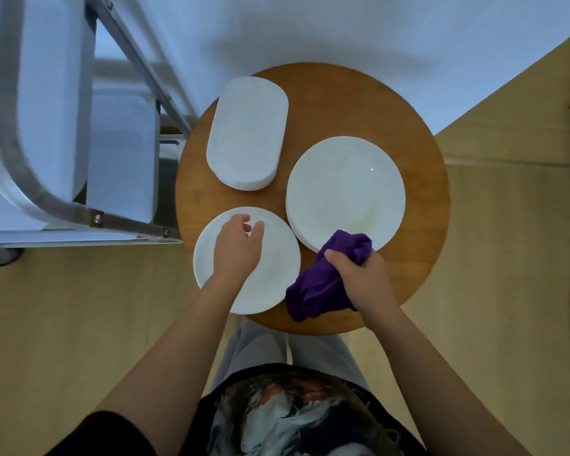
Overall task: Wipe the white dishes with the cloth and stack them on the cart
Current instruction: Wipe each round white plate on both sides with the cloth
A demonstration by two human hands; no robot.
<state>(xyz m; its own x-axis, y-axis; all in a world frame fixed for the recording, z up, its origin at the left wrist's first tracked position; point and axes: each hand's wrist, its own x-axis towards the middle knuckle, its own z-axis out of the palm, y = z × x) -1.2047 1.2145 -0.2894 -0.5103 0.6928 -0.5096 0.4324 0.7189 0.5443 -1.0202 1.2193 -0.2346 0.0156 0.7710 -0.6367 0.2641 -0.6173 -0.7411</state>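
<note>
While you look straight down, your round wooden tabletop (pixel 422 153) carries three white dishes, none holding anything you can see. An oblong platter (pixel 247 133) lies toward the far-left edge, overhanging it slightly. A large round plate (pixel 346 189) sits toward the right side, with bare wood showing between it and the right edge. A smaller round plate (pixel 277 268) lies at the near-left edge, its rim reaching past the tabletop on the left and near sides. The two round plates sit just beside each other (whether their rims touch you cannot tell), and the platter's near end comes close to both.

Open wood remains along the far-right arc and the near-right edge. Just beside the tabletop's left edge stands the cart (pixel 56 205), with a metal tube frame and pale shelves; what lies on its shelves is too blurred to tell.

Your left hand (pixel 236 250) hovers over or rests on the smaller plate, fingers loosely spread and bent, gripping nothing. Your right hand (pixel 362 274) grips a bunched purple cloth (pixel 316 284) near the near-right edge; the cloth's upper fold overlaps the large plate's near rim, and its lower end lies on the wood beside the smaller plate.
</note>
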